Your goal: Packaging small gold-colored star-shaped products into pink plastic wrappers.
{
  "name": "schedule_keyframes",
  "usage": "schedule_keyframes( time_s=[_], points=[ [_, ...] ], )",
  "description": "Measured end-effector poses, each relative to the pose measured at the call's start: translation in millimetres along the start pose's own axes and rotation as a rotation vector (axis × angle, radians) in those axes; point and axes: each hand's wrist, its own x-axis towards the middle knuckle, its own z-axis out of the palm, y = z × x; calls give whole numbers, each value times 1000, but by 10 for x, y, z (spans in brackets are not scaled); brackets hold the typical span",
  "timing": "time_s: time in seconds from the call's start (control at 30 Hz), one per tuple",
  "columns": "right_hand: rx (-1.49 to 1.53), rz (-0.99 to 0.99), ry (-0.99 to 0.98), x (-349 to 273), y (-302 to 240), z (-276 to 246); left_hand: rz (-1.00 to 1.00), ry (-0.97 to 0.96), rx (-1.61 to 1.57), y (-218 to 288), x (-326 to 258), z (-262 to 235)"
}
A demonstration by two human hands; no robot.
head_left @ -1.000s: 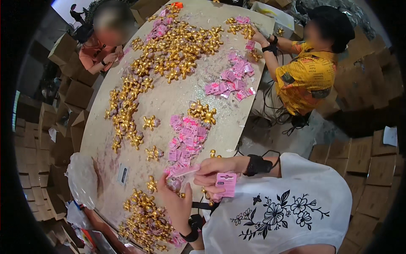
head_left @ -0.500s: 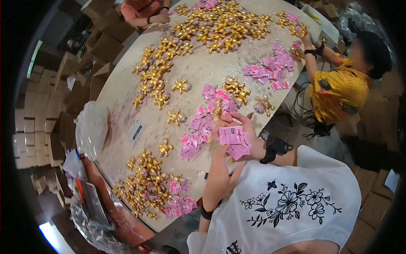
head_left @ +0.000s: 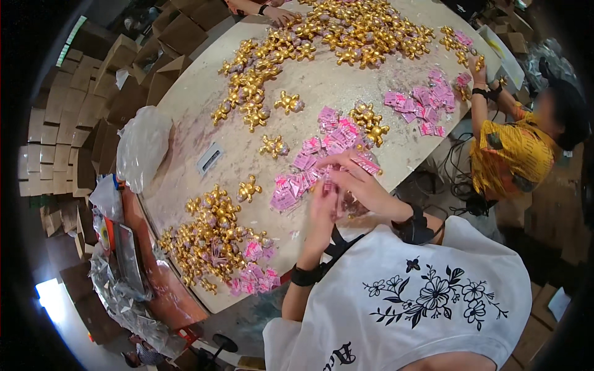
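My left hand (head_left: 324,201) and my right hand (head_left: 360,185) meet over the table's near edge. Pink printed packets (head_left: 366,163) stick out past the fingers of the right hand, which is closed on them. The left hand's fingers are bent beneath the right; what they grip is hidden and blurred. Below the right palm, a see-through, shiny item (head_left: 354,206) shows in part. Just beyond lies a strip of pink packets (head_left: 303,162), with several gold bear-shaped figures (head_left: 369,123) at its far right end. A single gold bear (head_left: 273,146) lies left of the strip.
Large heaps of gold bears (head_left: 365,31) cover the table's far side; another heap (head_left: 207,238) sits near left. A co-worker in yellow (head_left: 507,148) handles bears at the right; another person's hand (head_left: 279,15) reaches in far away. A plastic bag (head_left: 143,148) hangs over the left edge.
My right hand has turned over, palm down, with the packets now farther out by its fingertips. The left hand has moved up under it. The view has shifted slightly.
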Motion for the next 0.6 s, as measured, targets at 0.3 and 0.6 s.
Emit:
schedule_keyframes(
  time_s=[0.3, 0.6],
  points=[
    [-945, -600, -155, 47, -152, -377, -196, 273, -125, 406, 95, 49],
    [-658, -383, -240, 121, 122, -398, -258, -57, -406, 208, 160, -409]
  ],
)
